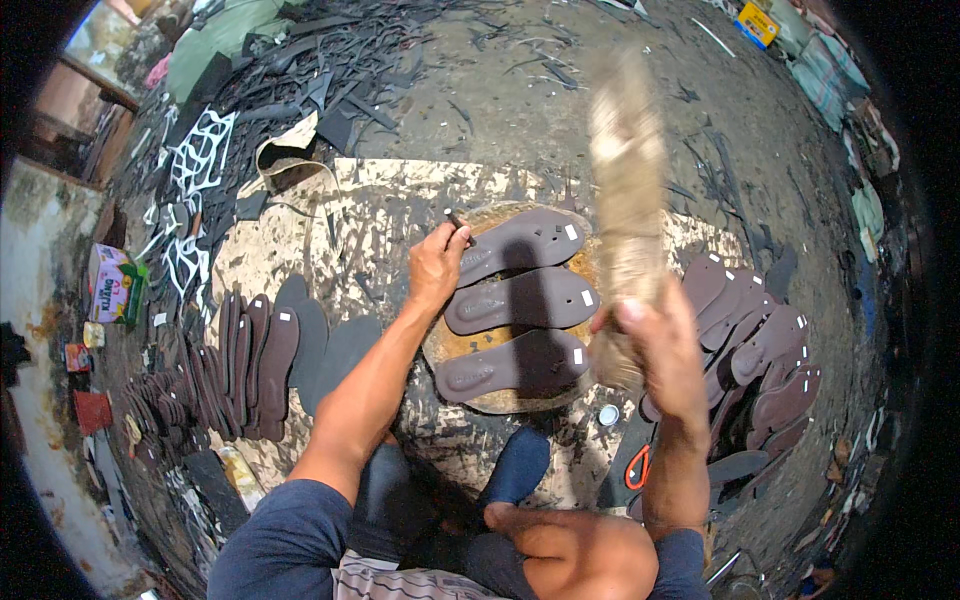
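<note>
My left hand (436, 268): grip narrow, fingertips pinched on a small dark punch tool (458, 224), set at the left end of the far insole (522, 241).

My right hand (662, 345): grip closed around the lower end of a wooden mallet (628, 190), a long pale block held upright and raised above the right side of the block; its upper part is blurred.

Round wooden block (500, 402): lies on the floor in front of my knees and carries three dark brown insoles side by side, far, middle (520, 300) and near (512, 367), each with a small white tag at its right end.

Left stack of insoles (250, 360): same dark kind, overlapped in a row on the floor, well left of the block.

Right stack of insoles (760, 350): overlapped in a fan, just right of my right hand.

Scissors with orange handles (637, 467): on the floor near my right forearm.

Small round white cap (608, 414): just beside the block's near right edge.

Dark offcuts (330, 70): strips and scraps scattered over the far floor.

Colourful carton (120, 285): far left, on the floor.
</note>
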Action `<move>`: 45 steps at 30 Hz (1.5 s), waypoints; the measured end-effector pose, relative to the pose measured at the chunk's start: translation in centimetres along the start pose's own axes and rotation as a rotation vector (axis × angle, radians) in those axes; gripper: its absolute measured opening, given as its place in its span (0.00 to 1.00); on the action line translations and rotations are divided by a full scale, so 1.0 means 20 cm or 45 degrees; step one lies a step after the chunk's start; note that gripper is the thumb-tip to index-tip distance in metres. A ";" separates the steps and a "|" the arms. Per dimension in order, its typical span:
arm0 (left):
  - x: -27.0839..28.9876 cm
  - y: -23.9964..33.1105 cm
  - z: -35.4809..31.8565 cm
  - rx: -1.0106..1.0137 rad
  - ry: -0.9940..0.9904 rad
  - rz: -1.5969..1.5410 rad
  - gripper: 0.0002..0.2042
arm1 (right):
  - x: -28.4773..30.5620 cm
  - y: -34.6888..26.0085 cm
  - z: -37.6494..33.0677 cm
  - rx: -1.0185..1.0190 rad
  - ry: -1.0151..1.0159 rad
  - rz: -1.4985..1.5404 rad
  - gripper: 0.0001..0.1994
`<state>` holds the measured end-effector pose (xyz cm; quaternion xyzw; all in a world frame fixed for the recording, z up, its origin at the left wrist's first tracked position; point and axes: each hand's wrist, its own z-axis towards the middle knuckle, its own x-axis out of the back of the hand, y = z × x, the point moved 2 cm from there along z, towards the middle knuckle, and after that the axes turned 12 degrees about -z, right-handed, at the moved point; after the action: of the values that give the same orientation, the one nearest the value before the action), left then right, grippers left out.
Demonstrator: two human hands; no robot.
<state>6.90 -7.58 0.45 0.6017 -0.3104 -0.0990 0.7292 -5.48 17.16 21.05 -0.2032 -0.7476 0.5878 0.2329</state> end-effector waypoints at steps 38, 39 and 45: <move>-0.18 0.02 -0.19 -0.618 -0.113 0.123 0.07 | -0.13 0.72 0.03 -0.299 -0.202 -1.089 0.26; -0.15 -0.03 -0.18 -0.727 -0.092 0.188 0.07 | -0.15 0.72 0.07 -0.075 -0.284 -0.861 0.25; -0.13 0.09 -0.12 -0.009 0.142 -0.445 0.16 | -0.04 0.93 0.09 -0.383 -0.345 -0.146 0.25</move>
<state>5.75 -3.81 1.02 0.6486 -0.1598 -0.1920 0.7190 -5.32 19.55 2.50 -0.1118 -0.8619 0.4771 0.1304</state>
